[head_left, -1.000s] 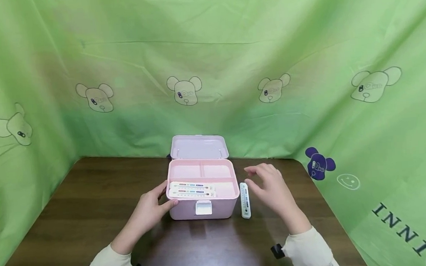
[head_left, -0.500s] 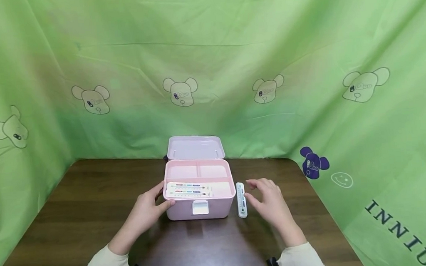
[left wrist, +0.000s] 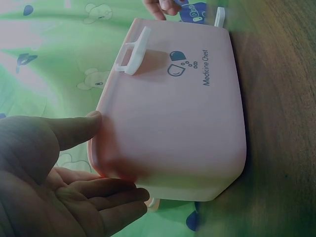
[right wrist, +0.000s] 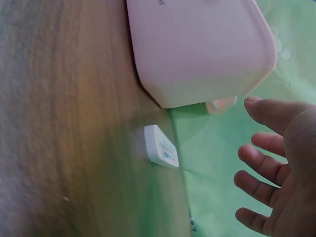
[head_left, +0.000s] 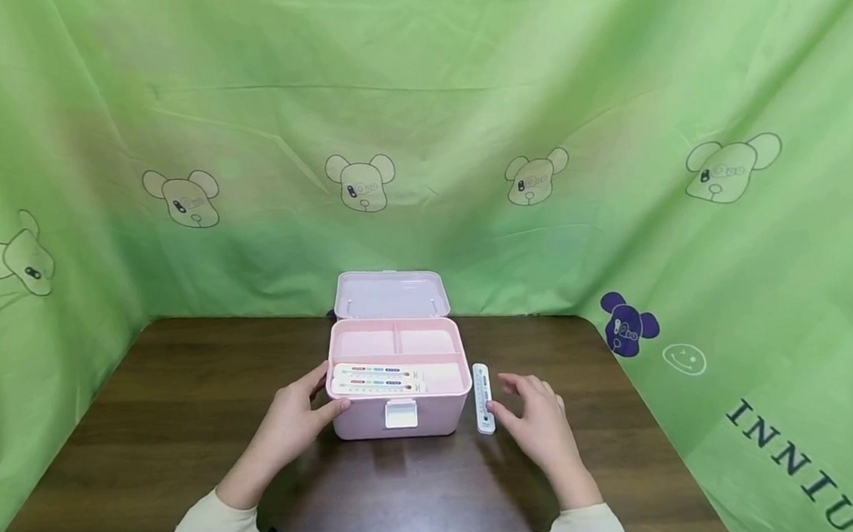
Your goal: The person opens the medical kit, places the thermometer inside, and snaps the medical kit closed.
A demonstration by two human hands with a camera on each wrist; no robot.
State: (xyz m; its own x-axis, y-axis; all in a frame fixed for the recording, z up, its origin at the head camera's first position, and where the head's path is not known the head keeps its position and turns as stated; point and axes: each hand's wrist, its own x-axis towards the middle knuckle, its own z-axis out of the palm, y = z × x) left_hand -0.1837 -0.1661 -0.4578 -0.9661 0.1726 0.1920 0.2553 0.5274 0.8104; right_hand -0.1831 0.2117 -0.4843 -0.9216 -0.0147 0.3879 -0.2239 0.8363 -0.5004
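A pink medicine chest point(head_left: 427, 416) stands on the table with its lid point(head_left: 391, 295) tipped back. Two flat white thermometers point(head_left: 375, 378) with coloured marks lie side by side in its front compartment. My left hand point(head_left: 288, 423) rests at the chest's front left corner, thumb on the front rim and fingers against the side. To the right of the chest lies another white thermometer point(head_left: 484, 399). Beside it is my right hand point(head_left: 540, 424), fingers apart and relaxed; in the right wrist view a gap separates the fingers from this thermometer point(right wrist: 161, 148).
Two smaller compartments point(head_left: 365, 343) are at the back of the chest's tray. A white latch point(head_left: 401, 414) hangs on the front. The brown wooden table point(head_left: 203, 384) is walled by a green cloth point(head_left: 445, 114) with bear prints behind and at both sides.
My right hand has come lower and nearer to the thermometer on the table. My left hand keeps its place at the chest. The head view has shifted slightly.
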